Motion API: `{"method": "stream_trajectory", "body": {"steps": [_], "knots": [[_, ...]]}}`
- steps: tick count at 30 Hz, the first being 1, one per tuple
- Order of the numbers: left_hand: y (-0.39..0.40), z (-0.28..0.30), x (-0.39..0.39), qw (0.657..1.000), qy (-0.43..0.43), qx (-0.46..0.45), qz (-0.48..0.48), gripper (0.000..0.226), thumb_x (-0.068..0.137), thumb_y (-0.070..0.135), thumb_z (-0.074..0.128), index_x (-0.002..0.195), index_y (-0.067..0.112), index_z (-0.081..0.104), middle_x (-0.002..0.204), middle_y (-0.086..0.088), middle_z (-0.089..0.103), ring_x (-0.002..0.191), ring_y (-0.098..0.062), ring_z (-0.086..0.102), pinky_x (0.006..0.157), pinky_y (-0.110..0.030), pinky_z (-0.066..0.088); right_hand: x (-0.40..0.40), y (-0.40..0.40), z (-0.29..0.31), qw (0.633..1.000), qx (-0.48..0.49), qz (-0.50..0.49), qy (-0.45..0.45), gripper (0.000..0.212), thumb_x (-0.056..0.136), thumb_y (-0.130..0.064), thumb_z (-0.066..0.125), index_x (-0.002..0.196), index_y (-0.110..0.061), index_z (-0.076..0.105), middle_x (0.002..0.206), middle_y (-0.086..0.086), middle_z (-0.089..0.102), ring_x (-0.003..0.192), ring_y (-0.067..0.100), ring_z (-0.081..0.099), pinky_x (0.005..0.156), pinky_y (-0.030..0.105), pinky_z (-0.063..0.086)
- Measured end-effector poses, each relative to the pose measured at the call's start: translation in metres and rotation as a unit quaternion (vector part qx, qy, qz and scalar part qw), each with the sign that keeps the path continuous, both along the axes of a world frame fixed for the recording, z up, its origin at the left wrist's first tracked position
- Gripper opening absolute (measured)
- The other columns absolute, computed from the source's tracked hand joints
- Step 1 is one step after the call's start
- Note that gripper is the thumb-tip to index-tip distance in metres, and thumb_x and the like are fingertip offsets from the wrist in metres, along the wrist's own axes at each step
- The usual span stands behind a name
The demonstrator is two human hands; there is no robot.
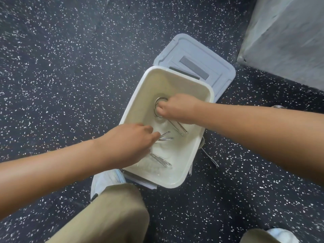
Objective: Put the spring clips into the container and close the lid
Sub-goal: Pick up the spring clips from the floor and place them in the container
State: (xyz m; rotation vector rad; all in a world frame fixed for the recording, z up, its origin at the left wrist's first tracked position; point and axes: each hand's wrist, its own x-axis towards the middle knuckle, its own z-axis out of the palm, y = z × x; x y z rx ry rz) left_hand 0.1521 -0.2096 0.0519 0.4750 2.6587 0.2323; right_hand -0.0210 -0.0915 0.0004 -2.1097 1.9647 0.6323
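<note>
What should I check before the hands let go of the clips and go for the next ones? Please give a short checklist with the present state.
1. Right hand inside the container, its grip shut on a spring clip: ok.
2. Left hand inside the container, grip on a clip: cannot tell, fingers hide the contact.
3. Clips clear of the container rim: ok.
4. All clips collected: not ok, at least one lies on the floor beside the container.
5. Lid open and out of the way: ok.
</note>
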Motion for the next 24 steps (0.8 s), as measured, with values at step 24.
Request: {"method": "stream_trajectory", "body": {"steps": [24], "knots": [[0.025,0.031,-0.019,0.998,0.06,0.02,-0.002,0.018,0.098,0.035,0.048,0.104,0.019,0.055,0.091,0.001,0.061,0.084,-0.028,0.064,0.06,-0.036,0.042,-0.005,0.023,0.025,0.975,-0.121,-0.132,-0.13,0.012,0.092,-0.006,0.053,0.102,-0.011,0.057,0.091,0.003,0.053,0.072,0.028,0.054,0.051,0.034,0.035]]}}
